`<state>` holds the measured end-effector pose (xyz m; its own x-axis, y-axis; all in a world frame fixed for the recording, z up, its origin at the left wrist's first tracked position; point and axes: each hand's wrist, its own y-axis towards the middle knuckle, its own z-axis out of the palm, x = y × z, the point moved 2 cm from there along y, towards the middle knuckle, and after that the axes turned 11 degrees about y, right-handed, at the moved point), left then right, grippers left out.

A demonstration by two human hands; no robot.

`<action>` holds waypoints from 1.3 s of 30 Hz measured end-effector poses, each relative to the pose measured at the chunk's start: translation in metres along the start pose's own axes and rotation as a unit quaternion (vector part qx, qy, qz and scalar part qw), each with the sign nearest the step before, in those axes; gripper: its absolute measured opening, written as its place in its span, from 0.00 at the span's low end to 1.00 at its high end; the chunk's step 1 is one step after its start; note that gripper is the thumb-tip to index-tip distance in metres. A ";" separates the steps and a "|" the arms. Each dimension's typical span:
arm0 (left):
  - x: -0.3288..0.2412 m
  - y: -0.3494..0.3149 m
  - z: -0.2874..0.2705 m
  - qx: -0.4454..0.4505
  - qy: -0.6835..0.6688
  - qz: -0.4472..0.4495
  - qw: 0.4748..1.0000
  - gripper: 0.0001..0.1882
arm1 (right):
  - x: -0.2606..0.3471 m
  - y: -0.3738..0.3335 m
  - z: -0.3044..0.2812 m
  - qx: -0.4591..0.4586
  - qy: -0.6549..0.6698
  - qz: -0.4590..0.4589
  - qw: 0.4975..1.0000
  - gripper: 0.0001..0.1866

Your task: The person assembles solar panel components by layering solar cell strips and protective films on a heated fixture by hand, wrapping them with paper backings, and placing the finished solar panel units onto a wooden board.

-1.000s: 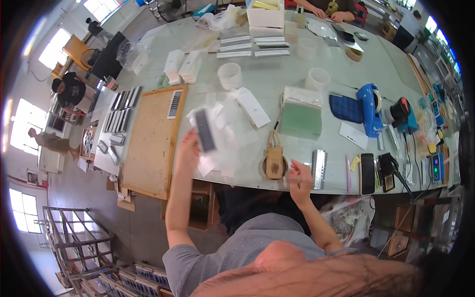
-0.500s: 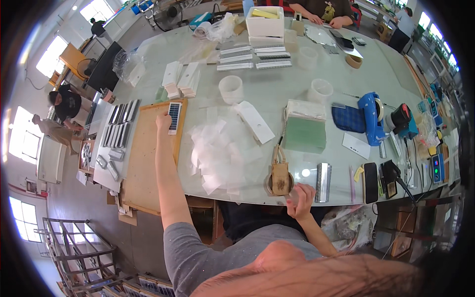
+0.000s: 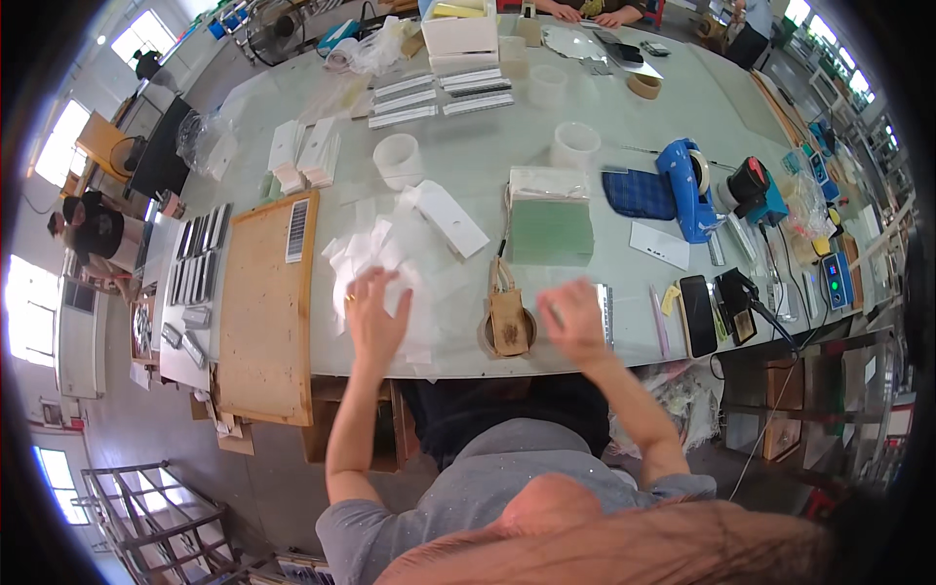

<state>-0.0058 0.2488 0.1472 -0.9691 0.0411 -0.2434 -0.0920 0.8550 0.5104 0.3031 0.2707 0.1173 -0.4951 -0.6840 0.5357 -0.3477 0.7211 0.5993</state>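
Observation:
My left hand [image 3: 377,317] is open, fingers spread, over the near edge of a heap of thin white sheets [image 3: 353,261]. A motion-smeared right hand [image 3: 575,322] is above the table's front part, between a tan pouch-like block with a looped strap [image 3: 508,322] and a silver ribbed strip [image 3: 606,317]; what its fingers hold, if anything, cannot be made out. A small dark gridded panel [image 3: 296,232] lies at the far right corner of a wood-framed board [image 3: 261,322].
Green sheets [image 3: 552,232] are stacked mid-table, near a long white piece [image 3: 451,218] and translucent cups [image 3: 398,161]. To the right stand a blue tape dispenser [image 3: 690,190] and a phone [image 3: 697,315]. A person's hands [image 3: 585,15] work across the table.
My left hand has left the gridded panel on the board and moved right and nearer, to the white sheets. My right hand has come up from the table edge. The view has shifted.

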 end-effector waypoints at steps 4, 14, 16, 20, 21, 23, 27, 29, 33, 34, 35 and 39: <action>-0.018 -0.039 0.015 0.006 -0.002 -0.069 0.998 0.18 | -0.055 0.054 0.003 0.045 -0.003 0.051 0.998 0.12; -0.021 -0.048 0.037 0.077 0.032 -0.190 0.978 0.22 | -0.088 0.077 -0.002 0.207 0.016 0.041 0.977 0.09; -0.019 -0.049 0.041 0.082 0.033 -0.180 0.980 0.21 | -0.093 0.080 -0.010 0.188 0.099 0.066 0.975 0.06; -0.024 -0.047 0.040 0.110 0.042 -0.162 0.980 0.21 | -0.088 0.088 -0.028 0.133 0.172 0.148 0.965 0.05; -0.022 -0.048 0.042 0.100 0.044 -0.161 0.981 0.20 | -0.088 0.091 -0.032 0.091 0.200 0.149 0.964 0.05; -0.020 -0.048 0.042 0.090 0.045 -0.160 0.982 0.19 | -0.087 0.097 -0.042 0.050 0.228 0.150 0.961 0.05; -0.008 -0.050 0.043 0.092 -0.009 -0.161 0.983 0.14 | -0.083 0.102 -0.053 -0.069 0.304 0.194 0.930 0.13; -0.004 -0.051 0.047 0.091 -0.032 -0.161 0.982 0.12 | -0.058 0.082 -0.037 -0.052 0.449 0.274 0.849 0.21; -0.002 -0.048 0.044 0.072 -0.060 -0.161 0.982 0.08 | -0.029 0.026 0.011 0.148 0.363 0.323 0.861 0.27; -0.002 -0.047 0.042 0.064 -0.076 -0.162 0.982 0.07 | -0.027 0.022 0.018 0.150 0.364 0.323 0.861 0.27; -0.003 -0.044 0.038 0.065 -0.074 -0.163 0.982 0.07 | -0.026 0.018 0.024 0.151 0.394 0.338 0.841 0.28; -0.004 -0.040 0.026 0.063 -0.214 -0.261 0.939 0.08 | -0.029 0.023 0.036 0.146 0.226 0.202 0.942 0.29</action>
<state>0.0075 0.2278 0.1058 -0.6158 -0.2196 -0.7567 -0.4753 0.8695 0.1345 0.2805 0.3109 0.0944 -0.2669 -0.2762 0.9233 -0.4409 0.8869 0.1379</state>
